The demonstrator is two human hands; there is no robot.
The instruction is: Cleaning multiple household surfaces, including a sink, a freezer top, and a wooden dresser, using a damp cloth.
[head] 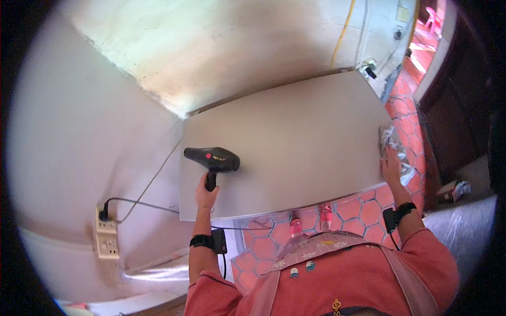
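My left hand grips the handle of a black hair dryer above the left part of a pale, smooth tabletop. The dryer's body lies roughly sideways, with a red round spot and some lettering on its side. At the table's right edge, my right hand rests against a crumpled whitish cloth or plastic. Part of that material hangs past the edge. Whether the fingers grip it or only press on it is unclear.
A black plug and cord run from the wall socket at left toward the table. Walls stand behind and left of the table. Red hexagonal floor tiles show below. A dark object sits by the far right corner.
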